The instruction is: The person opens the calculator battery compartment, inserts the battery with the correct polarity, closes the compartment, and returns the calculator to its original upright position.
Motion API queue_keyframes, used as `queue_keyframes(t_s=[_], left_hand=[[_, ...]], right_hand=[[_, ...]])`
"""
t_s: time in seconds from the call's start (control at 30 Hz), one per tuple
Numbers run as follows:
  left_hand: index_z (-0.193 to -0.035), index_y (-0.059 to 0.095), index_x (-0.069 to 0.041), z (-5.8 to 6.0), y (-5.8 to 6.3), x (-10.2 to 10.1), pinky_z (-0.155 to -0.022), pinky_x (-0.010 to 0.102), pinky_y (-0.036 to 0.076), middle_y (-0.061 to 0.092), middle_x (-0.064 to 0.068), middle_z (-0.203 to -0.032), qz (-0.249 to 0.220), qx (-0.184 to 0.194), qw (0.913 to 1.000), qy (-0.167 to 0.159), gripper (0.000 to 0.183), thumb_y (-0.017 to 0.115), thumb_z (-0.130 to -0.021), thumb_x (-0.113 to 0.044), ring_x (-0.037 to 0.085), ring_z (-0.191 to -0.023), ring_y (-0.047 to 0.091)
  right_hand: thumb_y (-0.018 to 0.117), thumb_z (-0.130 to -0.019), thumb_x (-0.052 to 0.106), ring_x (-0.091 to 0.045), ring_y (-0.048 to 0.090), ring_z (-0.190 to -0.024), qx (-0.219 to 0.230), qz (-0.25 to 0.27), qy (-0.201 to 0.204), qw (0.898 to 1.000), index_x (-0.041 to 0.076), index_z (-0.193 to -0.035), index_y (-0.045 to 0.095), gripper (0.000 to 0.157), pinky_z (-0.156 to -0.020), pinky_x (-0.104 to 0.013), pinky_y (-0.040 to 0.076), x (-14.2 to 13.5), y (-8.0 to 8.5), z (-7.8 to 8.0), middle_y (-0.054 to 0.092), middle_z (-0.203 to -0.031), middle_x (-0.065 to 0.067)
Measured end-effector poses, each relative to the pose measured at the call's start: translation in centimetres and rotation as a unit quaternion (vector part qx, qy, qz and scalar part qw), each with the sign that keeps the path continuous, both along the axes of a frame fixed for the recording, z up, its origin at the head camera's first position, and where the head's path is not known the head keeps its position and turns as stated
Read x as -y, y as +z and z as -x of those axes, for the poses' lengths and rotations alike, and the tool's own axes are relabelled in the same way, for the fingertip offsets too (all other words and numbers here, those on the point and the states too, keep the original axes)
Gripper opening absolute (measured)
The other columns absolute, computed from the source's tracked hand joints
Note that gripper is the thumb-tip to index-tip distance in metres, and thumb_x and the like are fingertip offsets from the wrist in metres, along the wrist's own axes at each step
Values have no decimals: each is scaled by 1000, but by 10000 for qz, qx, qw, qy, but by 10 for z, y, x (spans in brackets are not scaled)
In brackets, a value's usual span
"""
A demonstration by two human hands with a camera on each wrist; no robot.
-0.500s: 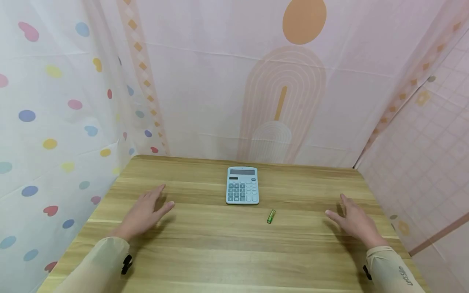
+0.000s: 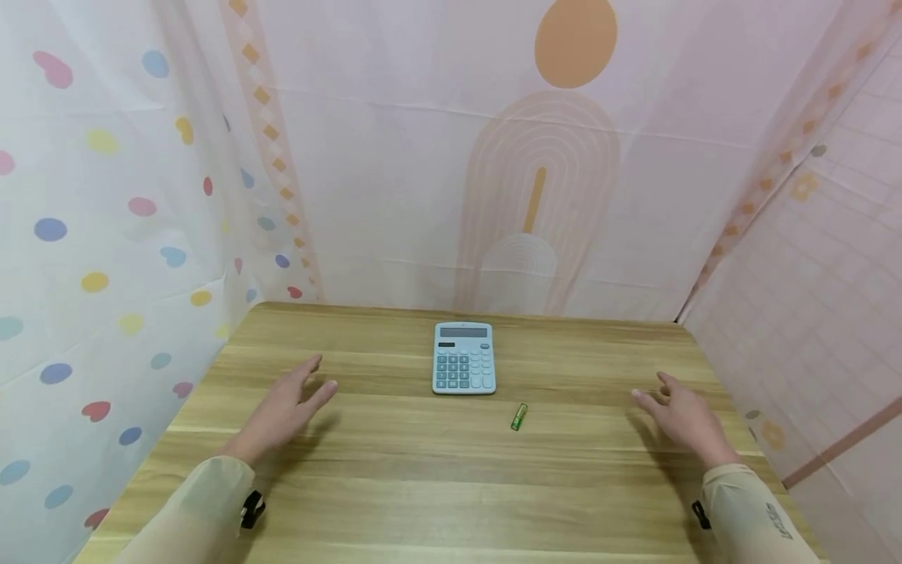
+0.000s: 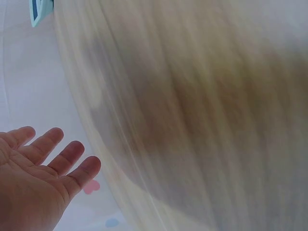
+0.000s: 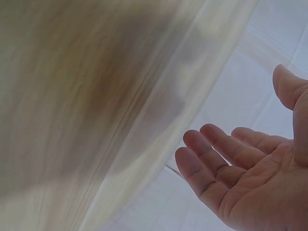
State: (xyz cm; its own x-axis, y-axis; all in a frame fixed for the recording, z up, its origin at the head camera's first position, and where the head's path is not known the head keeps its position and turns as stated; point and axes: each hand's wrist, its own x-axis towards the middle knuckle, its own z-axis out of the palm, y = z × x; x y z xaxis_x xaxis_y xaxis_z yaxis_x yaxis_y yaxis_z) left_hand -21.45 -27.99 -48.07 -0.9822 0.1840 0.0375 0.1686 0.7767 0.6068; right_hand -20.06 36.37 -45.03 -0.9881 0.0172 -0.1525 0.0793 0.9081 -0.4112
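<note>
A light blue calculator (image 2: 463,358) lies face up near the back of the wooden table, its display at the far end. Just in front of it and a little to the right lies a small green battery (image 2: 519,417), set at a slant. My left hand (image 2: 285,403) hovers over the table's left part, fingers loosely extended and the thumb apart, holding nothing. Over the right part is my right hand (image 2: 682,415), also empty, with relaxed fingers and thumb spread. Both palms show in the wrist views, and a corner of the calculator (image 3: 42,10) appears in the left one.
Patterned curtains surround the wooden table (image 2: 423,486): a dotted curtain (image 2: 127,258) on the left, an arch-printed curtain (image 2: 395,196) behind, and a checked curtain (image 2: 838,313) on the right. Black straps (image 2: 252,509) show at the sleeve cuffs.
The head view has shifted slightly. My left hand has moved a little inward and the right fingers have drawn slightly closer together. The calculator and battery stay put on the table.
</note>
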Motion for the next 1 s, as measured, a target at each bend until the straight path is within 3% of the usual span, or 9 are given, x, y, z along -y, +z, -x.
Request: queue_keyframes(t_s=[0.27, 0.67, 0.83, 1.0], left_hand=[[-168, 22, 2, 1, 7, -13, -116, 76, 39, 36, 34, -167, -200, 3, 9998, -88, 81, 46, -113, -52, 60, -146, 43], [-168, 25, 2, 5, -1, -21, -113, 74, 44, 37, 33, -166, -366, 5, 9993, 70, 80, 46, -113, -53, 59, -142, 49], [-167, 27, 1, 8, -3, -25, -111, 71, 47, 39, 30, -167, -472, -2, 9988, 159, 81, 46, -112, -55, 55, -140, 52], [-166, 32, 0, 12, -2, -32, -104, 61, 55, 44, 28, -165, -616, 54, 9979, 203, 79, 48, -112, -56, 45, -131, 60]], right_hand=[[47, -111, 57, -63, 52, -135, -157, 195, 75, 9997, -16, -161, 25, 91, -108, -73, 47, 8, 2, 5, 48, -151, -44], [48, -111, 57, -61, 51, -138, -100, 831, -19, 9965, -11, -164, 23, 90, -112, -70, 47, 16, -2, 11, 45, -155, -43], [46, -111, 58, -56, 55, -137, 113, 1362, -161, 9905, -9, -167, 19, 91, -111, -66, 50, 15, -3, 8, 43, -159, -40], [46, -110, 61, -51, 63, -131, 135, 1615, -210, 9866, -7, -167, 19, 93, -110, -64, 51, 15, -1, 10, 43, -159, -39]])
